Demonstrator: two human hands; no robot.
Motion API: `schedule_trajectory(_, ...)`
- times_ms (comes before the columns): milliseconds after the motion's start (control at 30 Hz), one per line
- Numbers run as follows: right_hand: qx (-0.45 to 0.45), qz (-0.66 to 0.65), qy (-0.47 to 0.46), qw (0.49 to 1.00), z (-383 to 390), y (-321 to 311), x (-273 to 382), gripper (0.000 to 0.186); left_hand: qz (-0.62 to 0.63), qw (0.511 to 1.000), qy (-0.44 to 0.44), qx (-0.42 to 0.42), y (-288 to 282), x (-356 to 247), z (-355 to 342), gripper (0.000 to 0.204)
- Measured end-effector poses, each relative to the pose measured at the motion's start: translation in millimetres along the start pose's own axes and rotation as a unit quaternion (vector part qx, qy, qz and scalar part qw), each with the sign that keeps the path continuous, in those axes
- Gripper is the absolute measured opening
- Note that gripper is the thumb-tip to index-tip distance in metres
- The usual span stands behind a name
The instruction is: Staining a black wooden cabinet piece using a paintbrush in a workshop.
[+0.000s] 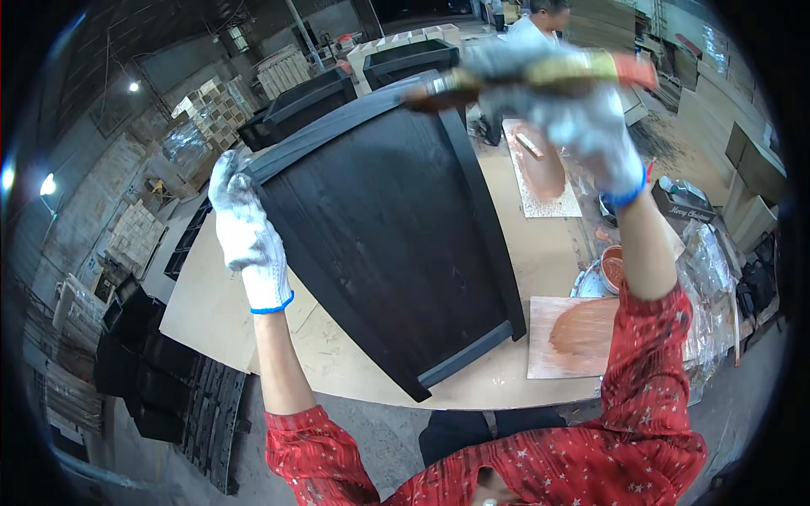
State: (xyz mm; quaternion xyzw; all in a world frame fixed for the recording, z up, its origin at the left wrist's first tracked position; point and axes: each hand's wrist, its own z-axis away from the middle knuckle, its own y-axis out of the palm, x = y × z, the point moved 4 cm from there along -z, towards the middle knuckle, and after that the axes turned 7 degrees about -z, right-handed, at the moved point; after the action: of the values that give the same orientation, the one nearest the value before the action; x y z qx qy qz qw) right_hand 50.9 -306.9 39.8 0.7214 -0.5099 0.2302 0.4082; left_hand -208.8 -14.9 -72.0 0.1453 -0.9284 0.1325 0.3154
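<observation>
A black wooden planter box (388, 228) with tapering sides lies tilted on the table before me, one framed panel facing up. My left hand (249, 240), in a white knitted glove with a blue cuff, is wrapped round the far left corner of its rim. Above the far right corner my right hand (591, 126), gloved the same way, is raised and smeared by motion. It grips a brush (582, 69) with a yellow and red handle, the dark end pointing left over the rim. Blur hides the fingers' details.
On the table (337, 354), right of the planter, are a board with reddish-brown paste (574, 337), another pasted board (553, 208) and a tub of paste (613, 266). More black planters (308, 105) stand beyond. A person in white (536, 29) is at the back.
</observation>
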Motion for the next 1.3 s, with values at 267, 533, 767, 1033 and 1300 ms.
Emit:
schedule_trajectory(267, 0.107, 0.749, -0.399, 0.519, 11.1, 57.8, -67.3, 0.031, -0.117, 0.990, 0.066, 0.041, 76.2, -52.1, 1.2, 0.029)
schedule_trajectory(533, 0.242, 0.766, -0.137, 0.580, 102.2, 60.8, -115.0, 0.034, -0.213, 0.972, 0.032, -0.094, 27.1, -30.9, -53.6, 0.002)
schedule_trajectory(767, 0.152, 0.741, -0.349, 0.553, 6.5, 78.0, -88.0, 0.040, 0.665, 0.710, -0.052, -0.223, -5.4, -0.5, -59.7, 0.054)
schedule_trajectory(1033, 0.314, 0.720, -0.057, 0.616, 91.1, 92.0, -134.5, 0.036, 0.933, 0.295, 0.073, -0.191, 24.8, -6.7, -63.1, 0.064)
schedule_trajectory(1300, 0.181, 0.742, -0.320, 0.560, -20.4, 82.1, -143.7, 0.041, 0.927, 0.354, -0.088, -0.088, 2.3, -13.5, -74.7, 0.086)
